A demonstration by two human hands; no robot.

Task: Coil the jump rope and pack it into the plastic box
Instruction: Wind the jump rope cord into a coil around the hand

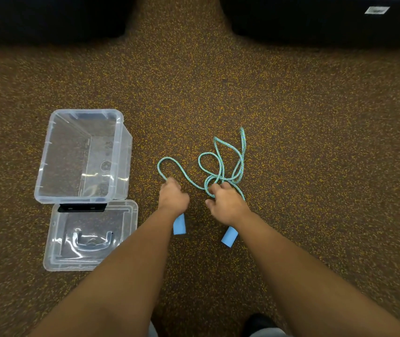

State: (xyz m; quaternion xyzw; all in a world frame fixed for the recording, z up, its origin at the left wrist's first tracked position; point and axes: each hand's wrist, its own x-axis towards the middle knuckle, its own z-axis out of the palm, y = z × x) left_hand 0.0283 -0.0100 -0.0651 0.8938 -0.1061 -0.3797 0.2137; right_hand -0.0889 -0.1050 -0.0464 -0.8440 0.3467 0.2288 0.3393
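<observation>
Speckled carpet [291,117]: jump rope [221,164] loops extend forward.

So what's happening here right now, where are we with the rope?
The person is gripping one blue handle in the left hand and one in the right hand. The jump rope lies in loose, uncoiled loops on the carpet. The plastic box sits open and empty to the left, its lid lying beside it.

A: Which surface fills the frame?
B: Brown carpet [291,132] flecked with orange.
A: And along the top edge?
B: Two dark bins [48,18] [328,20], each bearing a pale label [376,10].
</observation>
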